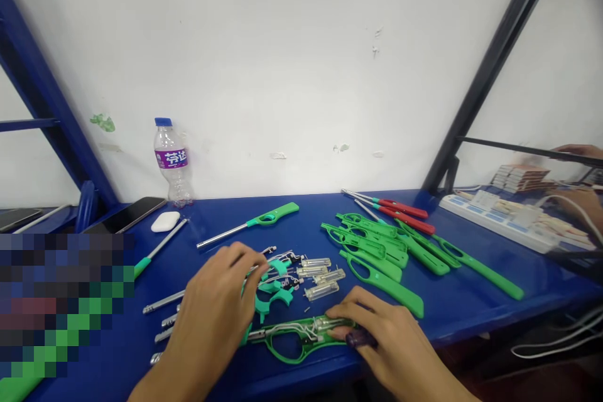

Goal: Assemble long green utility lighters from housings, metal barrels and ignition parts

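My right hand (384, 336) grips the end of an open green lighter housing half (325, 347) near the table's front edge. A clear fuel tank (325, 323), pale wires and a metal rod lie in that housing. A dark purple object (360, 337), its kind unclear, is tucked under my right fingers. My left hand (226, 295) is over a cluster of teal trigger pieces (277, 295), its fingers curled together at their edge; what they pinch is hidden. Several loose clear fuel tanks (322, 290) lie between the hands. Metal lighter tubes (163, 303) poke out left of my left hand.
Green housing halves (384, 282) are piled at right, with red lighters (405, 224) behind. A green lighter (273, 216) lies at the back. A bottle (173, 166), white case (165, 221), phone (127, 213) and power strip (494, 220) stand around the blue table (296, 383).
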### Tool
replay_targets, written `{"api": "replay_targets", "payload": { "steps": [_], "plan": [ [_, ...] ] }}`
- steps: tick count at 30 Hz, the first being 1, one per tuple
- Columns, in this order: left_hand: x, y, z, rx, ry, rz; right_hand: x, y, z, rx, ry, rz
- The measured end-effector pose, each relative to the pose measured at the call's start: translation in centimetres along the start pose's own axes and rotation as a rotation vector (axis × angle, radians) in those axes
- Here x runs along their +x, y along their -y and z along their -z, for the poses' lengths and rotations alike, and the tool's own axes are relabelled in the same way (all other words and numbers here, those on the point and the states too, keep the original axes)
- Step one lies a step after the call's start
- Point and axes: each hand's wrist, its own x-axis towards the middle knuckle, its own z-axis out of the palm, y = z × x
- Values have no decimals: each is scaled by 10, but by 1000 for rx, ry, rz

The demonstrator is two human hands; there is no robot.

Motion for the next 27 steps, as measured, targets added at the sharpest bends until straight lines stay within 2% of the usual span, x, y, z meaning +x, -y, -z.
{"api": "replay_targets", "payload": {
  "steps": [2, 4, 8, 10, 16, 23, 27],
  "plan": [
    [15, 1, -7, 1, 3, 16, 0, 0, 0, -1, 8, 9],
    [15, -6, -13, -12, 17, -5, 0, 0, 1, 24, 6, 3],
    [-14, -32, -19, -181, 77, -57, 2, 2, 1, 116, -26, -37],
    [-27, -40, -23, -277, 60, -61, 4, 3, -2, 155, -52, -37],
    [-31, -37, -35, -327, -4, -125, 5, 0, -18, 159, -148, 23],
    [-25, -42, -25, -258, -52, -195, 3, -1, -20, 141, -141, 11],
    [-22, -40, -24, -257, -61, -185, 4, -2, -20, 158, -142, 11]
  ]
}}
